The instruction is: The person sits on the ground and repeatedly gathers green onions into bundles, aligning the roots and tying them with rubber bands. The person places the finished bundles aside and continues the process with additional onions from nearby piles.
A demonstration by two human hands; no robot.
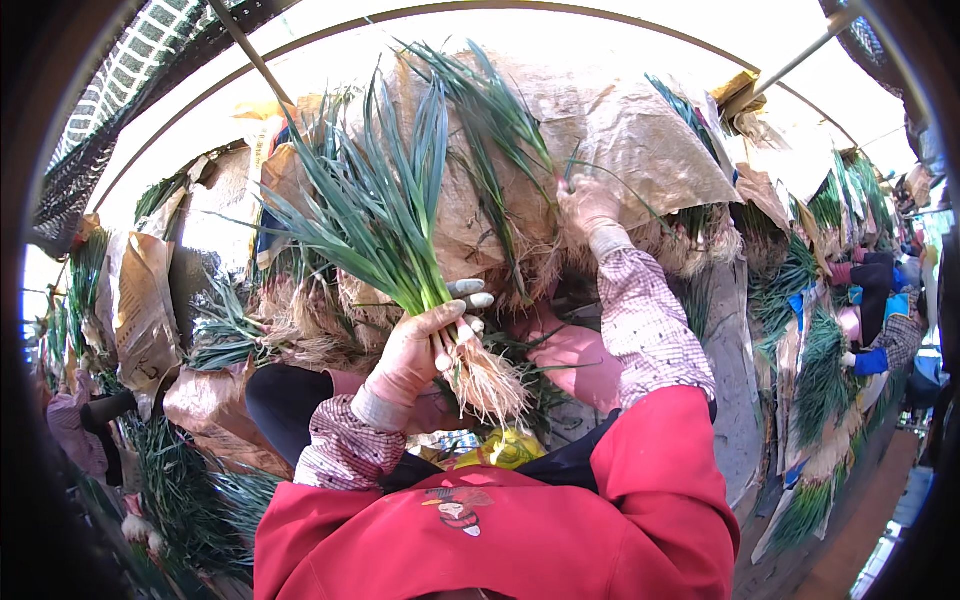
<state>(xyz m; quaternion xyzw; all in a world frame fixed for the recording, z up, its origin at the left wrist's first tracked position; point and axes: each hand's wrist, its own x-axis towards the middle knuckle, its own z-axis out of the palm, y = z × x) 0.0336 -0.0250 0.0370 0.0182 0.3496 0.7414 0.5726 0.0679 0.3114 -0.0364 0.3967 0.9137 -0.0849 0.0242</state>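
Note:
My left hand [409,352], in a thin glove, is closed around a bunch of green garlic plants [405,262]. Their long flat leaves fan up and away from me. Small white bulbs and pale stringy roots [487,375] hang below the fist, towards my right knee. Out in front, my gloved right hand [590,204] grips the reddish base of another green garlic stalk [561,182], whose leaves reach up and to the left. Just beyond that hand, a tan woven sheet [630,142] covers a heap of plants, with roots [525,270] showing along its lower edge.
Loose plants [232,330] lie to my left beside a crumpled tan sack [217,412]. A yellow bag [502,448] sits between my legs. At far right a person [892,345] sits by bundled greens [821,375]; another person [75,427] is at far left. Poles [251,52] cross overhead.

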